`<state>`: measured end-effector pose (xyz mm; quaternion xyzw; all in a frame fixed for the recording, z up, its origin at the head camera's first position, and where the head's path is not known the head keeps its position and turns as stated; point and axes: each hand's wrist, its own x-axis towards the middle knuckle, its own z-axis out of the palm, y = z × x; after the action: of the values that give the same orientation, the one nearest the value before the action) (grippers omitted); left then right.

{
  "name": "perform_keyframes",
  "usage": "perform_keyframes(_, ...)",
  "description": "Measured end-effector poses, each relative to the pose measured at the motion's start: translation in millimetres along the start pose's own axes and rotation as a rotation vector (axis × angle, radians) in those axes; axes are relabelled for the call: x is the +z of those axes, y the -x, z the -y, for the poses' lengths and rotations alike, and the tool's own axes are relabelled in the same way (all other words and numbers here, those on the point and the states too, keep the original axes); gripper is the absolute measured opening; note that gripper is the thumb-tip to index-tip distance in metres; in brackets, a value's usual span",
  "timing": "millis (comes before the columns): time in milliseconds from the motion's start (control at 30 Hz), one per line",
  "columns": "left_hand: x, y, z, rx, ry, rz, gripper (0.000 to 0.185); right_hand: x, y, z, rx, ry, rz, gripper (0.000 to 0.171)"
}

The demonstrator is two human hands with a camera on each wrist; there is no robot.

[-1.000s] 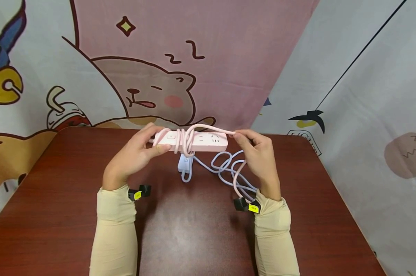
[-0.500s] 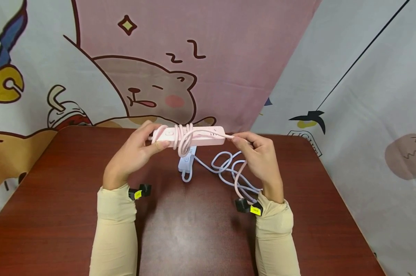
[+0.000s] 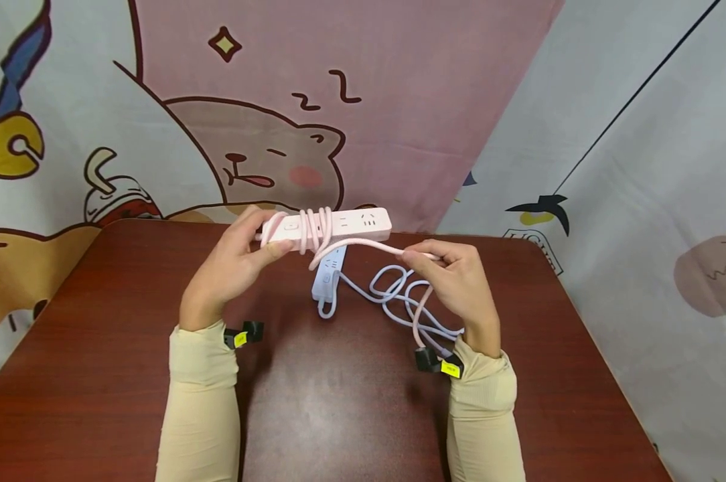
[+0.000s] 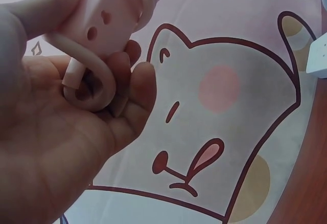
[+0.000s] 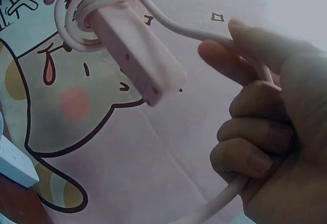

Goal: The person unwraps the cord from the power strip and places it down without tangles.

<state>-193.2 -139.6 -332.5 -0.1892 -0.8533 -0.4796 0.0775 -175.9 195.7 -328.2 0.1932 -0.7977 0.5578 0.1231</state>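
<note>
A pink power strip is held up over the back of the table, its pink cord looped several times around its left half. My left hand grips the strip's left end, thumb along the front. In the left wrist view, the cord's base bends back close to the palm. My right hand pinches the cord to the right of the strip, with a slack length between. From the right wrist view, curled fingers hold the cord, which runs out below the hand.
On the brown table, a white-blue power strip lies beneath the held one. Its bluish cord sprawls in loose loops to the right, near the pink cord's hanging part. A cartoon-printed cloth hangs behind the table.
The pink strip has risen and tilted slightly. The right hand has moved a little right and down, and the cord between the hands has swung from above the strip to below its front edge.
</note>
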Motion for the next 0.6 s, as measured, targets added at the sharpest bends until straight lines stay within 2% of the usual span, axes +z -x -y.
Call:
perform_keyframes(267,-2.9,2.1,4.2,0.015,0.016,-0.071,0.038,-5.8,-1.5,-9.4,0.07,0.094,0.062,0.011)
perform_keyframes(600,-6.5,3.5,7.3,0.017,0.011,-0.093,0.04,-6.7,-7.0,-21.9,0.12,0.139,0.089,0.018)
